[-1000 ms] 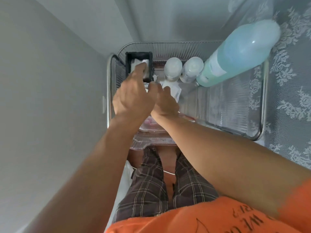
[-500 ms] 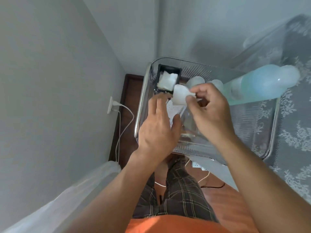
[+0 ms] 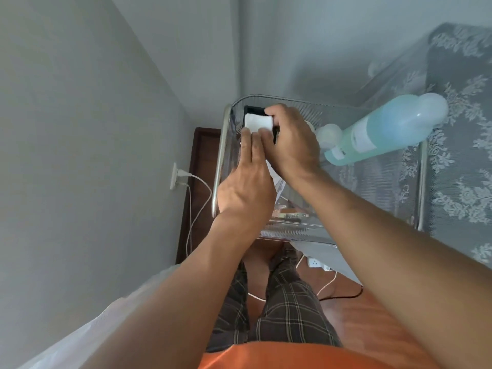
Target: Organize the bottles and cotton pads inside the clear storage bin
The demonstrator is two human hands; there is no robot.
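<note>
The clear storage bin fills the middle and right of the frame. It looks like stiff, smooth plastic, and a good place to hold it would be the rim. The big blue bottle leans at the upper right of the bin; it looks full, so likely heavy and slippery, best held around its middle. A small white-capped bottle stands just beside it, light and easy to tip. At the upper left of the bin sits a little black holder with the white cotton pads in it. They are soft, very light and squishy, so press them flat on top. The right hand curls its fingers around the holder and the pads' right edge. The left hand has two fingers straight, pressing the pads' near edge. Half a second ago the right hand pinched one pad up in the air and the left hand was lower; now that pad is down on the stack.
</note>
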